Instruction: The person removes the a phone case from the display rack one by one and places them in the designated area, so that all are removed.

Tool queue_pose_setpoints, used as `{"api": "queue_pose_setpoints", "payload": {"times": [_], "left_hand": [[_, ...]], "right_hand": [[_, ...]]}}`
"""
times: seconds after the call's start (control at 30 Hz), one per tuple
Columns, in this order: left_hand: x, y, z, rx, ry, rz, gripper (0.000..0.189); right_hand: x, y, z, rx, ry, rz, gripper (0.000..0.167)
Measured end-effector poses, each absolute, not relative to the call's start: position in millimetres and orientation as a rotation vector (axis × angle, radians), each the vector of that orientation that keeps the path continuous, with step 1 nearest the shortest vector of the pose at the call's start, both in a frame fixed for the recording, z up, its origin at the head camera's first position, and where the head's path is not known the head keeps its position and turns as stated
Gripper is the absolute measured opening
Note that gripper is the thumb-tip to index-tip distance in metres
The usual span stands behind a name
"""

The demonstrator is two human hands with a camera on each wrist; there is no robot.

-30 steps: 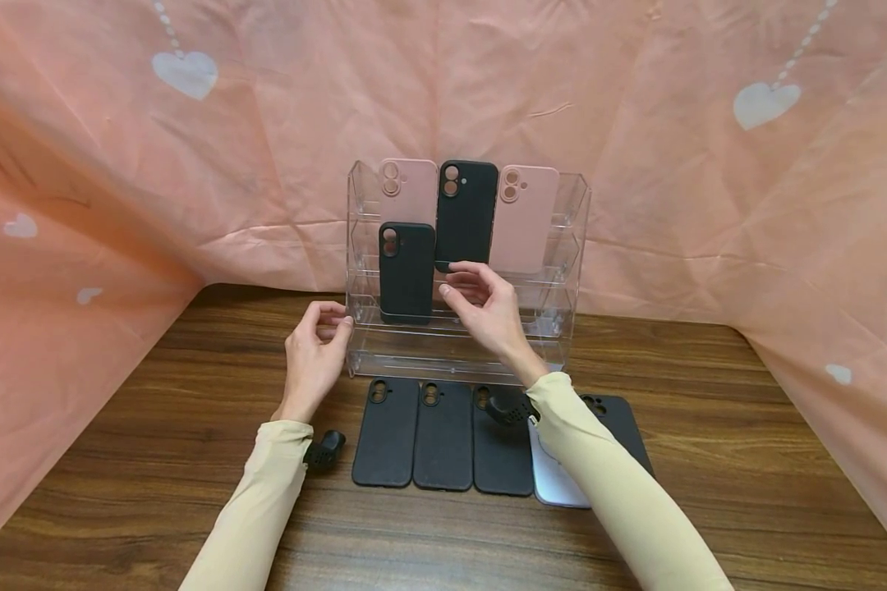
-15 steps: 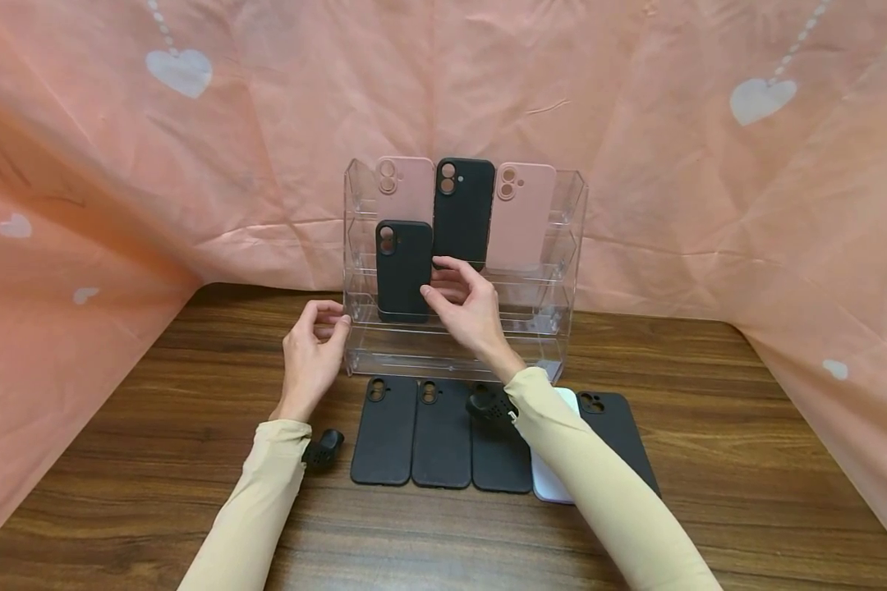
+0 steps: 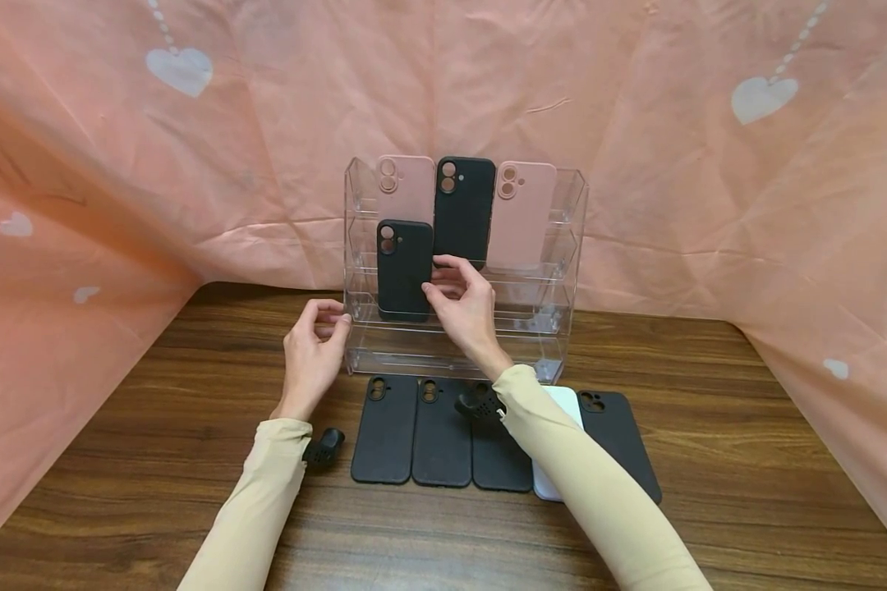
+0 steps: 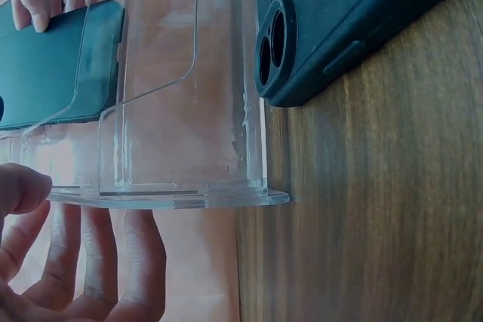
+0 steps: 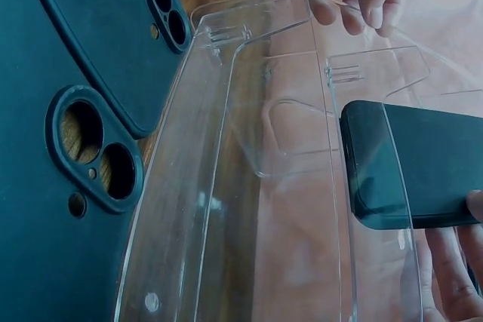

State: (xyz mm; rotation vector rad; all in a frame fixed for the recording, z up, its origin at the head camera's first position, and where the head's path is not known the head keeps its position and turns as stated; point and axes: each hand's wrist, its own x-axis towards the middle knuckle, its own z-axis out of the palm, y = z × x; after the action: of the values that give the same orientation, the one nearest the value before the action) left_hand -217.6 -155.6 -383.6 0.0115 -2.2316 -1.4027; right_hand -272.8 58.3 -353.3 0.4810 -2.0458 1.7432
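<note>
A clear acrylic display rack with stepped tiers stands on the table. On a middle tier, at the left, a black phone case leans upright. My right hand pinches this case by its right edge; in the right wrist view the thumb lies on its face and the fingers are behind. My left hand holds the rack's left side panel, thumb and fingers on either side of it. On the top tier, another black case stands between a left pink case and a right pink case.
In front of the rack lies a row of cases: several black ones, such as the leftmost black case and the rightmost black case, and a white case partly under the right sleeve. A pink cloth hangs behind the wooden table.
My right hand has moved left, from a spot right of the lower black case to its right edge. The left hand stays at the rack's side.
</note>
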Motion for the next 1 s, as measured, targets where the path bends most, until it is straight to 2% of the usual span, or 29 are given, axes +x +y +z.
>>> {"api": "queue_pose_setpoints", "payload": {"times": [1.0], "left_hand": [[-216.1, -155.1, -383.6, 0.017, -2.23, -1.398, 0.019]], "right_hand": [[-264.5, 74.2, -342.1, 0.515, -1.967, 1.772, 0.035]]}}
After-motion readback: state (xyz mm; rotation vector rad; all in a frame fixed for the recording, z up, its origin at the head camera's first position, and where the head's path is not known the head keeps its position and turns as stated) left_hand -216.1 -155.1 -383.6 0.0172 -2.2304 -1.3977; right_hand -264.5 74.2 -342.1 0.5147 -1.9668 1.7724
